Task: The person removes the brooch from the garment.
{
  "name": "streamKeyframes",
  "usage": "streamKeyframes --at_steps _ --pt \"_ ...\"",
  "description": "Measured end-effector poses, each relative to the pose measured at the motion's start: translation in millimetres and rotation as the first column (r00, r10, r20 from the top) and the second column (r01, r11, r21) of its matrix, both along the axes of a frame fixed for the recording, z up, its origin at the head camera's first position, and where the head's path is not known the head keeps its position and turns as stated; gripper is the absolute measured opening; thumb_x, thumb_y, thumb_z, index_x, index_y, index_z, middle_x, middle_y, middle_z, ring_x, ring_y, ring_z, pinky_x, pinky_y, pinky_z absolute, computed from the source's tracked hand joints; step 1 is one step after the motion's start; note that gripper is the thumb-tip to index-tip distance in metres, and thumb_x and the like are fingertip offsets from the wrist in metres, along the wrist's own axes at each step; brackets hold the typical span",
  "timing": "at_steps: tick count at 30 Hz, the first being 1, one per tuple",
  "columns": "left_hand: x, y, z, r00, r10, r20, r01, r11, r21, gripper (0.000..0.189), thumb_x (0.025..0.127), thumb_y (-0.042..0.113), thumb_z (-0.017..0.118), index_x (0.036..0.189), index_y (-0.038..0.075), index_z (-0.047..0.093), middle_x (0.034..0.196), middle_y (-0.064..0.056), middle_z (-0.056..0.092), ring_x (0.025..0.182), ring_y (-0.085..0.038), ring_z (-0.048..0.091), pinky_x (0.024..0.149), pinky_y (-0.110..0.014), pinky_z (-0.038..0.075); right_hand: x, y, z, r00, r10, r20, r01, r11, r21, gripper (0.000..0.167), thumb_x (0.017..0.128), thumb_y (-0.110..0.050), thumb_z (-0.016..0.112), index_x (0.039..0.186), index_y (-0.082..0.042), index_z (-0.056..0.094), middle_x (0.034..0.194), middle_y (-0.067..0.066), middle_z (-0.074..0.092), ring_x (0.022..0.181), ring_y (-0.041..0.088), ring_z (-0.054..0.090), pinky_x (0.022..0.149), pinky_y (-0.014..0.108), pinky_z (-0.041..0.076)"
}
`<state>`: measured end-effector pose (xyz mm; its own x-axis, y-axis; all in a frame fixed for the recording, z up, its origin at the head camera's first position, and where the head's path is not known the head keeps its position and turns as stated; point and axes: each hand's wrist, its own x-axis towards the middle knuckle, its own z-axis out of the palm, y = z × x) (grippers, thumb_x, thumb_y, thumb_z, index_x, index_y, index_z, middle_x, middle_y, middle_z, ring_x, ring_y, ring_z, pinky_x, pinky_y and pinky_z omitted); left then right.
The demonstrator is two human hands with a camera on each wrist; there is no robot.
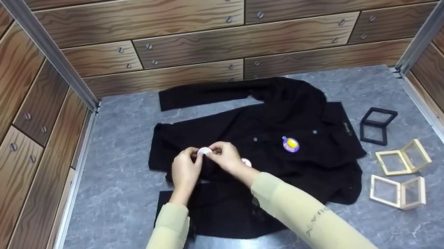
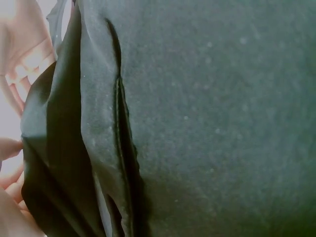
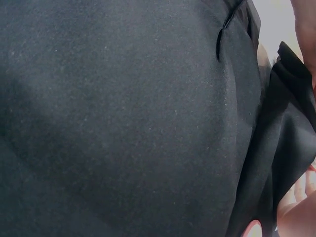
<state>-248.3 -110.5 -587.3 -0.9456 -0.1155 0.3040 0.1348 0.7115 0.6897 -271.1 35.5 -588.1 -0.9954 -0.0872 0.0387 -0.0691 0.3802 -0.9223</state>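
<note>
A black long-sleeved buttoned shirt [image 1: 292,118] lies spread out with its sleeves toward the left. Over its left part, my left hand [image 1: 184,169] and right hand [image 1: 226,157] pinch a small white round badge [image 1: 204,150] from both sides. Raised folds of black cloth [image 2: 59,133] show between the fingers in both wrist views; how the badge meets the cloth is hidden. Partly behind my right wrist sits a second white round badge [image 1: 246,162], its reddish rim seen in the right wrist view. A purple oval badge [image 1: 291,144] with a yellow middle and a small loop rests on the shirt.
Right of the shirt stand hinged square frames, partly unfolded: a black one [image 1: 376,126], a yellow one [image 1: 403,158] and a pale wooden one [image 1: 397,191]. Wood-patterned walls [image 1: 186,12] close off the back and both sides of the grey surface [image 1: 104,170].
</note>
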Motion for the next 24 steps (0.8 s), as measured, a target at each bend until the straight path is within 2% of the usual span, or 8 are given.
streamKeyframes --at_steps 8,17,24 --pt "-0.1 0.2 1.1 1.0 0.015 0.026 -0.015 0.999 0.032 0.011 0.092 0.014 0.08 0.097 0.004 0.08 0.092 -0.011 0.081 0.087 -0.03 0.077 0.082 -0.048 0.06 0.7 -0.9 0.1 1.0 0.003 -0.008 -0.003 1.0 -0.019 0.02 0.09 -0.002 0.076 0.102 0.013 0.075 0.097 0.025 0.078 0.076 0.003 0.063 0.074 0.015 0.053" --pt "-0.1 1.2 0.0 0.998 0.034 0.06 -0.037 0.998 0.05 0.01 0.089 0.012 0.08 0.095 0.004 0.08 0.09 -0.011 0.08 0.086 -0.03 0.075 0.082 -0.048 0.06 0.7 -2.1 -2.0 1.0 -0.002 -0.014 0.002 1.0 -0.019 0.019 0.09 -0.001 0.077 0.102 0.013 0.075 0.096 0.025 0.078 0.075 0.001 0.062 0.073 0.014 0.053" --pt "-1.8 -1.0 0.1 0.997 0.021 0.069 -0.023 0.999 0.041 0.011 0.089 0.012 0.08 0.095 0.003 0.079 0.091 -0.012 0.08 0.087 -0.031 0.075 0.083 -0.048 0.06 1.0 -4.0 -2.5 0.999 -0.018 -0.031 0.018 1.0 0.002 0.018 0.089 -0.002 0.078 0.1 0.012 0.075 0.094 0.024 0.078 0.074 0.001 0.061 0.074 0.016 0.054"
